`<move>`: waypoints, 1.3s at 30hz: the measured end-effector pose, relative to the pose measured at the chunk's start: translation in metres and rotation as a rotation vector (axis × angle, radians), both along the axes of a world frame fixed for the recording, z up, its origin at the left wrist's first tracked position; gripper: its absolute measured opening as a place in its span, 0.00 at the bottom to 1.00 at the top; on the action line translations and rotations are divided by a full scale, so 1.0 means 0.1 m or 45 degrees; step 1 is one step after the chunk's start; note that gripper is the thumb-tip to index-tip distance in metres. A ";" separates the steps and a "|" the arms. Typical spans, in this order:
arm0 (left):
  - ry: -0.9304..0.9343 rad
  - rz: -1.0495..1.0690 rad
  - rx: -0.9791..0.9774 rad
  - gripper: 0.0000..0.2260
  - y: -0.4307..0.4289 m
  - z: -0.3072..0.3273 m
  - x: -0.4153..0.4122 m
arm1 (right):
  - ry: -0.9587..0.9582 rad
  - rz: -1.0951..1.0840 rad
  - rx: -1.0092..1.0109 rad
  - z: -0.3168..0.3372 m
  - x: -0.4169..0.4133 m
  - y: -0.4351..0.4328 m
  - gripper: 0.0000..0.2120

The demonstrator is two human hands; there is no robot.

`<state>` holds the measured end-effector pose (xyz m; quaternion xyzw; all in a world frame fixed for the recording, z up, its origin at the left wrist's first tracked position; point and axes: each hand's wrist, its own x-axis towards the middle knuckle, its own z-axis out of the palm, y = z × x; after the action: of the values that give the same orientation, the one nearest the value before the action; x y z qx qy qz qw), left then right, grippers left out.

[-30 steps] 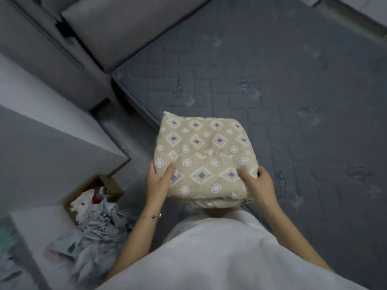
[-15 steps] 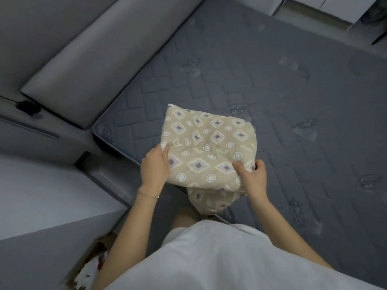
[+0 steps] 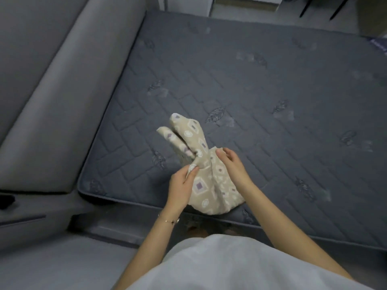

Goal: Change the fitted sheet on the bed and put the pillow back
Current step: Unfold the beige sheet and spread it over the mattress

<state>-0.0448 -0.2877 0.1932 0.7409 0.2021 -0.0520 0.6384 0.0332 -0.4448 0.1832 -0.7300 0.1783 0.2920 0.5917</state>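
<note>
Unfolding now, the once-square fitted sheet (image 3: 209, 183) hangs in loose flaps at the bare mattress's (image 3: 272, 97) 6 o'clock edge. Left hand (image 3: 181, 186) pinches a hem; right hand (image 3: 233, 164) grips a fold. Spreading and tucking remain (pillow unseen).

Dim, cool, even indoor light, soft shadows, slight overall blur, wide-angle bending apparently toward edges

The folded cotton fitted sheet (image 3: 206, 181) is beige, printed with white-edged purple diamonds and white rings. The quilted mattress (image 3: 272, 114) is dark blue-grey, stitched in a brick pattern with scattered leaf motifs.
</note>
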 end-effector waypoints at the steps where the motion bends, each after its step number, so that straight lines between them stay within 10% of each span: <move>1: -0.013 -0.091 -0.033 0.11 -0.01 0.03 0.00 | 0.081 0.025 0.052 0.04 0.09 0.08 0.39; 4: -0.045 -0.313 -0.082 0.10 -0.08 0.10 0.07 | 0.175 0.109 0.065 0.15 0.36 0.20 0.41; 9: 0.044 -0.287 -0.244 0.10 -0.23 0.24 0.42 | -0.113 -0.151 -0.060 0.15 0.50 0.02 0.06; 15: 0.260 -0.122 -0.127 0.20 -0.78 0.17 0.96 | -0.336 -0.377 -0.081 0.27 0.41 -0.47 0.07; 27: -0.203 -0.172 -0.546 0.13 -3.26 0.79 1.92 | -0.736 -0.712 0.059 1.24 1.04 -2.68 0.11; 32: -0.245 0.190 -0.346 0.15 -3.18 0.76 2.51 | -0.805 -0.825 0.005 1.33 1.38 -3.35 0.15; 39: -0.126 -0.150 0.318 0.22 -2.89 0.39 2.66 | -0.734 -0.639 -0.082 1.10 1.57 -3.39 0.06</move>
<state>0.2214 -0.5767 0.2327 0.8269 0.1313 -0.0273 0.5461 0.1905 -0.7838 0.2937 -0.7341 0.1868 -0.0848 0.6474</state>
